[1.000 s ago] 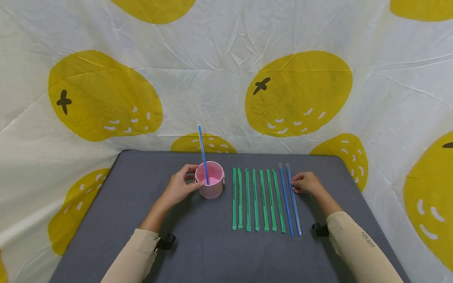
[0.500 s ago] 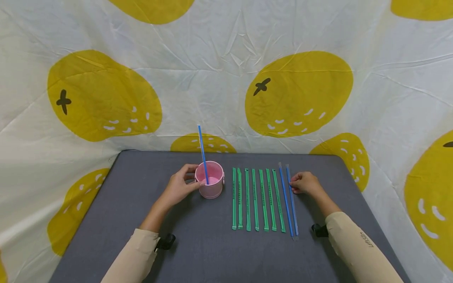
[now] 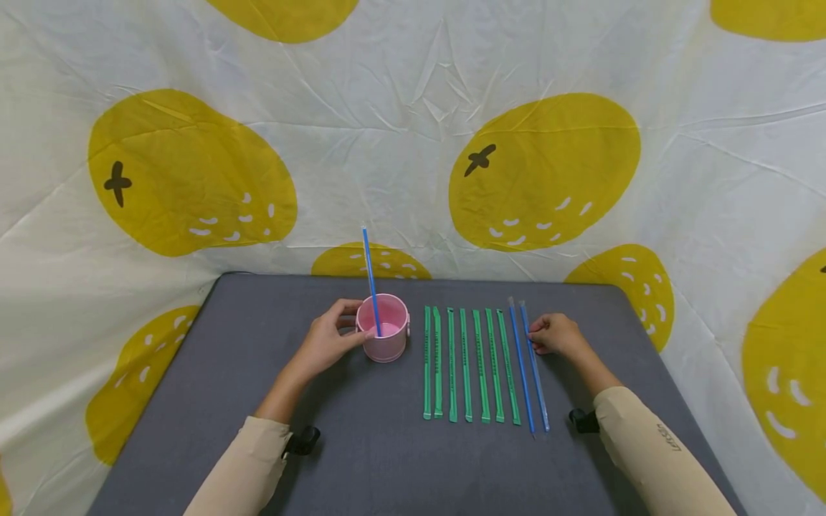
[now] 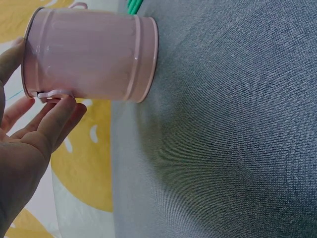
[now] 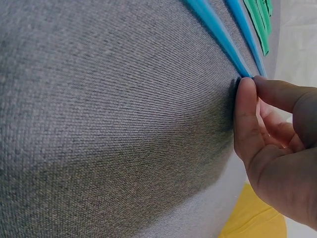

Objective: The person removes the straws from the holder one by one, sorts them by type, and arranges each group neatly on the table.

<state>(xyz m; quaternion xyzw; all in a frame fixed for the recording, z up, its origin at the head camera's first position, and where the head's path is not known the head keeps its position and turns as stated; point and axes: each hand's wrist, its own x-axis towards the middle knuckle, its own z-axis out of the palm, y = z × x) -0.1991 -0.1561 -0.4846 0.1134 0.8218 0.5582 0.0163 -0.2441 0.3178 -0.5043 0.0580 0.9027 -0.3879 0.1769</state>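
A small pink bucket [image 3: 385, 350] stands upright on the table, holding one blue straw [image 3: 370, 274] that leans against its inside. My left hand [image 3: 325, 342] grips the bucket from the left, thumb at the rim and fingers by the side lug, as the left wrist view shows. To the right, my right hand [image 3: 558, 335] pinches the upper part of the outermost wrapped blue straw [image 3: 538, 387] between thumb and index finger. That straw [image 5: 218, 30] lies along the table in the right wrist view. Just left of it is another blue straw [image 3: 523, 373].
Several green paper-wrapped straws [image 3: 466, 365] lie side by side between the bucket and the blue straws. The dark grey tabletop [image 3: 400, 466] ends at a white cloth [image 3: 387, 172] printed with yellow fruit shapes.
The pinched blue straw's lower end has swung slightly left, then back right. My right hand has shifted slightly left; the left hand and bucket stay put.
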